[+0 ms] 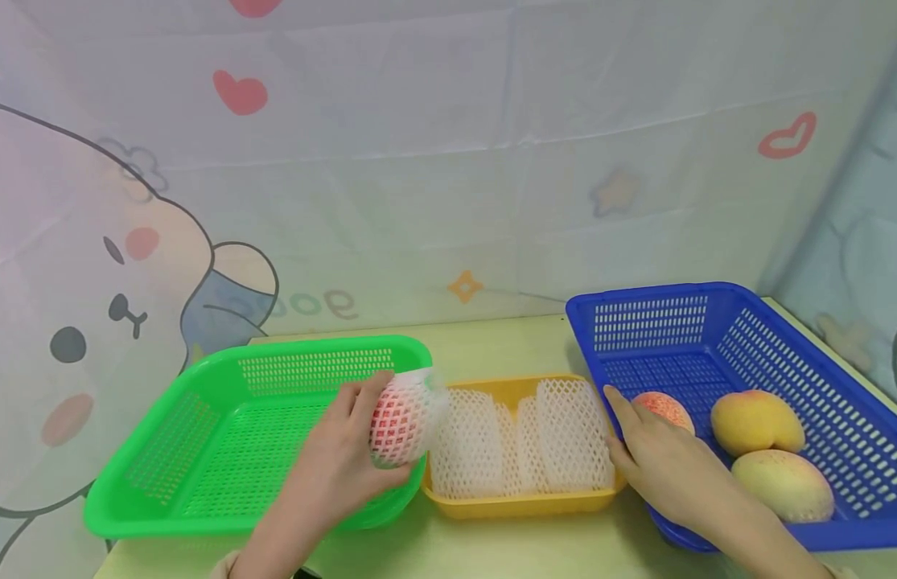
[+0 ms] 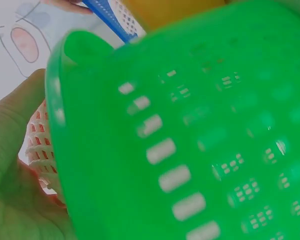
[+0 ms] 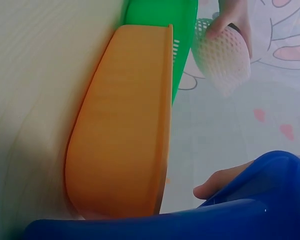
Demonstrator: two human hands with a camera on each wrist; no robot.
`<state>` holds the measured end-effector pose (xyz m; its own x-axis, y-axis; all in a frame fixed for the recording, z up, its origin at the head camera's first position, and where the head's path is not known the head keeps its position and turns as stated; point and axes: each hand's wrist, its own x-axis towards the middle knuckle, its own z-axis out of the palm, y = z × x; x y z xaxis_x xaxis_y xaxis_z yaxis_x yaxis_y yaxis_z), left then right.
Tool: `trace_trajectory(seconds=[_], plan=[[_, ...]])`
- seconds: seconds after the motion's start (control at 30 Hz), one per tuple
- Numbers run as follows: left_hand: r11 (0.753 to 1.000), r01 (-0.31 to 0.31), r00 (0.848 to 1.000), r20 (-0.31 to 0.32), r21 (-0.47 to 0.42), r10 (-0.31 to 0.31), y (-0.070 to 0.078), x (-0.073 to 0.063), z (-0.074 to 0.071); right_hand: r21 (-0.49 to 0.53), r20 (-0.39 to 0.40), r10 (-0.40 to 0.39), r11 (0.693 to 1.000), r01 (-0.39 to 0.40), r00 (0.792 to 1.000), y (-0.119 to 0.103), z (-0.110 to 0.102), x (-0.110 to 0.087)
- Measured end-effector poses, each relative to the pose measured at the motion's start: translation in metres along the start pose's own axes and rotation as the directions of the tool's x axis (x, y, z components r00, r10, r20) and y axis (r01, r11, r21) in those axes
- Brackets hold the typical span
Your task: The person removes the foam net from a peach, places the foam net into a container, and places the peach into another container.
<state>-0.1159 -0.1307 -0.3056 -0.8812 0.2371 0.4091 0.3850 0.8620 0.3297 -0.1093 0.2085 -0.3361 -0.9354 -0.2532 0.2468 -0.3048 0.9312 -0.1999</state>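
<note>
My left hand (image 1: 339, 450) grips a red fruit (image 1: 399, 422) wrapped in a white foam net, above the right end of the green basket (image 1: 224, 527). The net's loose end points right. In the left wrist view, the basket's green wall hides part of the netted fruit (image 2: 39, 142). My right hand (image 1: 668, 466) reaches over the left rim of the blue basket (image 1: 586, 338), fingers extended beside a reddish peach (image 1: 665, 408) that it partly covers. The right wrist view shows only some of that hand (image 3: 220, 182) behind the blue rim.
Between the two baskets stands a yellow tray (image 1: 520, 507) with several white foam nets (image 1: 574, 434) in it. A yellow peach (image 1: 758, 422) and a pale yellow-green fruit (image 1: 784, 484) lie in the blue basket. A printed cloth (image 1: 434, 201) hangs behind the table.
</note>
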Motion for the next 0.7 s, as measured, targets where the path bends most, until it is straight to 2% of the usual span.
trace_trajectory(seconds=[0.2,0.3,0.5,0.7], plan=[[0.999,-0.049,0.999,-0.011,-0.024,0.049,0.01,0.001,0.006,-0.03,-0.007,0.011,0.999,-0.011,1.0,-0.002,-0.004,0.0],[0.998,-0.048,0.999,0.009,-0.035,0.048,0.015,0.002,0.009,-0.046,-0.029,0.001,0.999,-0.003,1.0,-0.003,-0.005,0.0],[0.994,-0.081,0.996,0.021,-0.071,0.083,0.024,0.002,0.016,-0.091,-0.124,-0.071,0.994,0.06,0.99,-0.003,-0.005,-0.001],[0.985,-0.123,0.991,0.03,-0.118,0.127,0.032,0.003,0.024,-0.113,-0.183,-0.131,0.987,0.112,0.974,-0.005,-0.005,0.001]])
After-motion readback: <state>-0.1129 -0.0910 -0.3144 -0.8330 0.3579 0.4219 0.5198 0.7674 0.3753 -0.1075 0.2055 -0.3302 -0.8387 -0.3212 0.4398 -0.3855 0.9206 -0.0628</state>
